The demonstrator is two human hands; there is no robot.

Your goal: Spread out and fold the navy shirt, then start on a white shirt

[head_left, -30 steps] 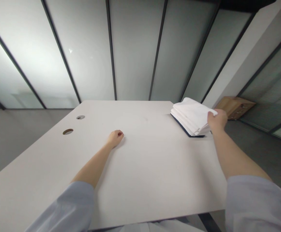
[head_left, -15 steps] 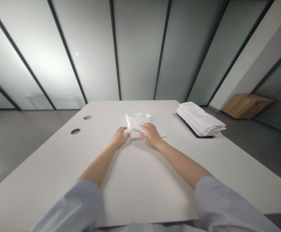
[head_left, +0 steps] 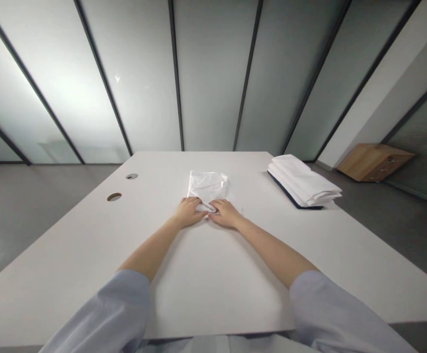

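Note:
A folded white cloth [head_left: 206,185] lies at the middle of the white table [head_left: 213,274]. My left hand [head_left: 188,212] and my right hand [head_left: 225,214] sit side by side at its near edge, fingertips pinching the cloth's near hem. A stack of folded white cloths [head_left: 305,185] rests on a dark flat item at the table's far right, away from both hands.
Two round cable holes [head_left: 113,197] are in the table's far left part. A wooden cabinet [head_left: 375,161] stands on the floor at the right. Frosted glass wall panels rise behind the table.
My right hand took one white cloth from the stack and brought it to the table's middle. Both hands have now closed in on its near edge.

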